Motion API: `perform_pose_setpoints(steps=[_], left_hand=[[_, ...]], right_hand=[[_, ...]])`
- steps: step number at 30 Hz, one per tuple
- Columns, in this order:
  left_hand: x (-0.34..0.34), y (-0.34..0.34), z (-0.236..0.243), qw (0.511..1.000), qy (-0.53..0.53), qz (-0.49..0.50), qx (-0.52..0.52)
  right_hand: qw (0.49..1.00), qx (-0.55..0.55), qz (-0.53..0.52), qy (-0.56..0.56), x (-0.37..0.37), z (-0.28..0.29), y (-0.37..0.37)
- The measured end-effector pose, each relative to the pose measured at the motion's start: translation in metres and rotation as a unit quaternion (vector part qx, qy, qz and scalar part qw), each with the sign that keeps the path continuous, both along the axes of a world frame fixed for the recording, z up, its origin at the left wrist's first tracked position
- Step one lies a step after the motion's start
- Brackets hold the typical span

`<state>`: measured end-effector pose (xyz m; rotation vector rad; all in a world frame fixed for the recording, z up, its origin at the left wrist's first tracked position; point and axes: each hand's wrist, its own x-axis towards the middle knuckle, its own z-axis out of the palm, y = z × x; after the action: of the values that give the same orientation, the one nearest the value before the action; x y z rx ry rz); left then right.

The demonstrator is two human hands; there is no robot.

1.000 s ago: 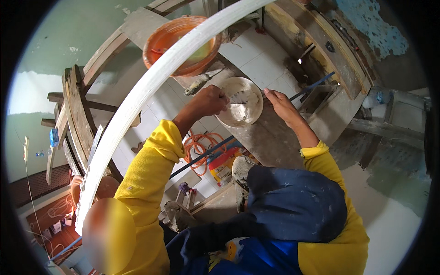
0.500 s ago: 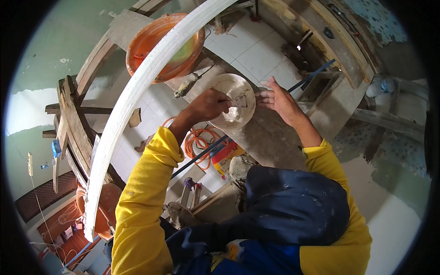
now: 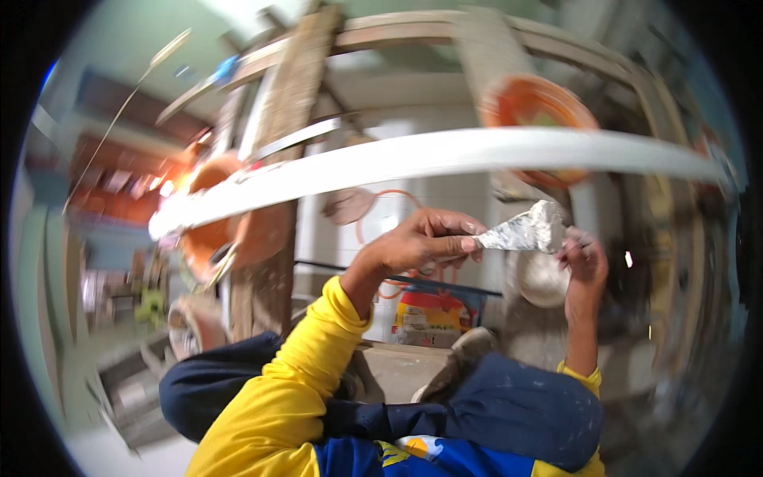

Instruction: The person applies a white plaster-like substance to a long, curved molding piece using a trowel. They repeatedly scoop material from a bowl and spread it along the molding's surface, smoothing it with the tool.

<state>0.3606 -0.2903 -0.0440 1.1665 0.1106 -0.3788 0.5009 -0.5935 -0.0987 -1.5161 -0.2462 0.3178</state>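
Head view: left hand pinches a triangular scraper tipped with whitish paste.

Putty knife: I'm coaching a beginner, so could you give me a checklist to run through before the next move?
1. Putty knife gripped: ok, in the left hand.
2. Blade loaded: ok, white paste heaped at its far end.
3. Right hand off the paste: cannot tell, fingers close and blurred.
4. Enough left in the bowl: cannot tell, too blurred.
5. Paste apart from the white strip: ok, a gap shows.
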Motion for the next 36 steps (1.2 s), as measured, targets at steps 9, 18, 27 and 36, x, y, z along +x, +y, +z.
perform_pose_setpoints(steps=[9, 18, 27, 36], left_hand=[[-0.197, 0.075, 0.029, 0.876, -0.122, 0.463, 0.052], [-0.298, 0.101, 0.028, 0.639, -0.170, 0.749, 0.041], [-0.296, 0.146, 0.043, 0.521, -0.178, 0.829, 0.095], [-0.261, 0.174, 0.052, 0.526, -0.275, 0.794, 0.132]], right_hand=[[0.837, 0.280, 0.422, 0.208, -0.014, 0.004, 0.223], [0.856, 0.342, 0.359, 0.147, -0.012, -0.007, 0.273], [0.842, 0.393, 0.303, 0.209, -0.015, 0.040, 0.260], [0.857, 0.393, 0.271, 0.197, -0.022, 0.087, 0.244]])
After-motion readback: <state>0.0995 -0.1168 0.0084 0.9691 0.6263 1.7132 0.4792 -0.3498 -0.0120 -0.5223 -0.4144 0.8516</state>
